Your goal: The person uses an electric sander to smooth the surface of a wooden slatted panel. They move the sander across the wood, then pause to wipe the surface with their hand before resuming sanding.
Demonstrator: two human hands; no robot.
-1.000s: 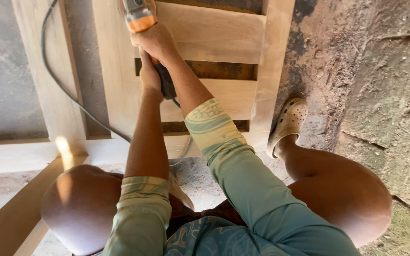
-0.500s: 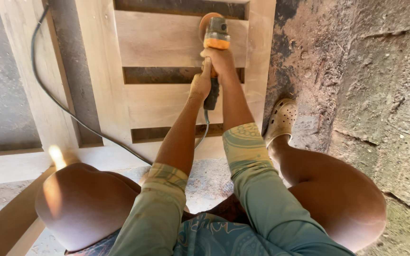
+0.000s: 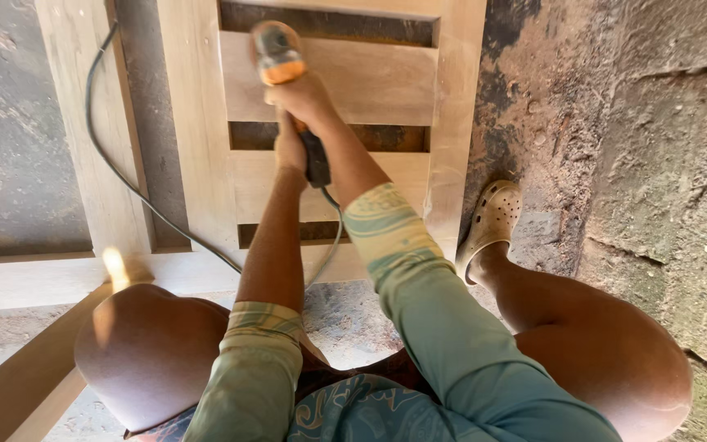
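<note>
Head view, looking down: we count one power sander point(image 3: 276, 53), orange and grey, its head blurred, pressed on the upper of three wooden slats point(image 3: 370, 78) in a pale wooden frame point(image 3: 190, 123) lying on the ground. Our right hand point(image 3: 304, 96) is clenched around the tool's body just behind the orange band; our left hand point(image 3: 290, 151) sits directly behind the right one, wrapped round the black handle point(image 3: 317, 162). One dark cable point(image 3: 116, 164) leaves the handle's rear, drops between our forearms, then loops out to the left of both hands across a separate plank point(image 3: 83, 123) and up out of view. Two dark gaps show between the slats, a third at the frame's top. Both forearms cover part of the middle and lower slats. Two bare knees flank the arms, rolled green sleeves above them. To the right of the hands, one cream clog point(image 3: 493, 221) rests on rough concrete floor point(image 3: 632, 147) just beside the frame's edge.
</note>
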